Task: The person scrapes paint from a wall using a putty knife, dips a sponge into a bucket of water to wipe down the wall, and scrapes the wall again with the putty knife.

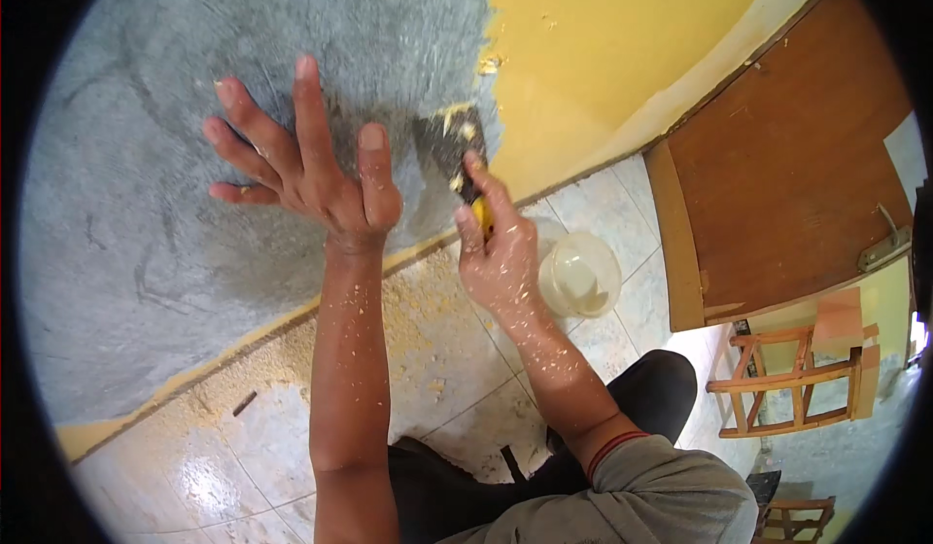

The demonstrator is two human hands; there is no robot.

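Note:
My left hand (321, 168) is spread against the bare grey wall (182, 143), fingers apart and holding nothing. In my right hand (503, 252) is a scraper (452, 143) with a wide dark blade and a yellow-and-black handle, mostly hidden by my fingers. The blade lies against the grey wall just left of the ragged edge of the yellow paint (583, 55). Pale yellow flakes cling to the blade, and small paint chips dot both forearms.
Paint scrapings (415, 303) litter the tiled floor (481, 398) along the wall's base. A translucent plastic tub (583, 274) stands right of my right hand. A brown wooden door (787, 157) is at the right, with a wooden stool frame (794, 383) below it. A short dark stick (245, 403) lies left.

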